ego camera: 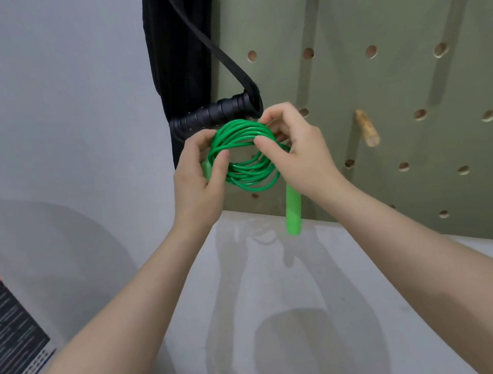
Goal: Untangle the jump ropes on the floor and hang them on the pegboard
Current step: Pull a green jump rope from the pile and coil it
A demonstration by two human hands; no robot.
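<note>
Green rope [246,158] coiled, held before pegboard [385,104], near wooden peg [366,127]. Left hand [197,174] and right hand [296,148] both pinching coil. Handle [292,212] dangling below. Likely light, springy, slick plastic; best gripped across bundled loops.

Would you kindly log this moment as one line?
left hand: grips green rope coil | right hand: pinches coil | pegboard: rope not yet hung

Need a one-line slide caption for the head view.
Both hands, left hand and right hand, grip a coiled green jump rope in front of the pegboard.
</note>
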